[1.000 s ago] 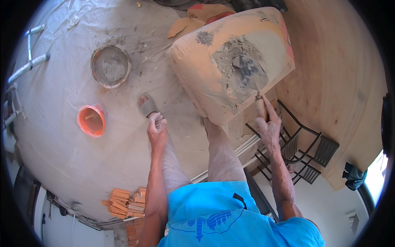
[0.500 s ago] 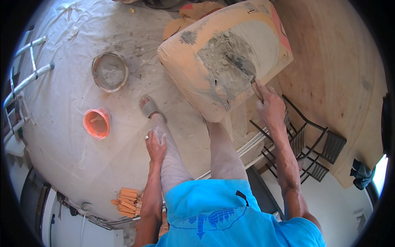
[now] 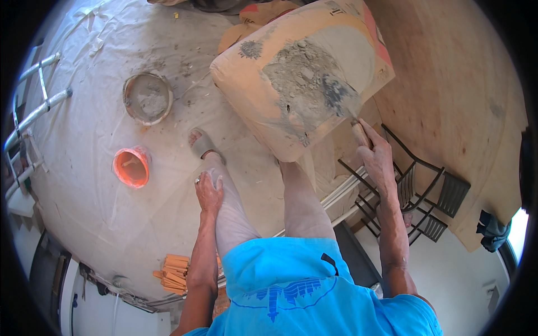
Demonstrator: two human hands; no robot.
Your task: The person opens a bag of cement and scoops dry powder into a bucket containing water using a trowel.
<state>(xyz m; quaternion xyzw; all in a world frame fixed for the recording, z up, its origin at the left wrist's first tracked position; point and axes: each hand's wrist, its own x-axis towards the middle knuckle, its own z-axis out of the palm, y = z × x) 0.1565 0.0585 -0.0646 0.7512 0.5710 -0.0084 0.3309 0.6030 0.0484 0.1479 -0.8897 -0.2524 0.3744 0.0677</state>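
Note:
My right hand [image 3: 379,159] is closed around the wooden handle of a trowel [image 3: 360,133]. The trowel's blade rests at the right side of some grey, lumpy powder [image 3: 300,70]. This powder lies exposed in the torn-open top of a large tan paper sack [image 3: 242,84]. Dark marks show around the blade, and its exact outline is hard to make out. My left hand [image 3: 209,192] lies on my left leg near the knee, fingers extended, a ring on one of them, holding nothing.
Left of the sack, a round tub [image 3: 130,92] holds grey material, and an orange bucket [image 3: 116,168] stands nearer. Plastic sheeting [image 3: 84,185] covers the floor. Dark metal chairs [image 3: 431,193] are at right by a wooden panel [image 3: 448,84]. Metal tubing [image 3: 39,115] stands far left.
My right hand has drawn the trowel a little toward me and rightward, from the middle of the powder to its right side. My left hand stays on my leg.

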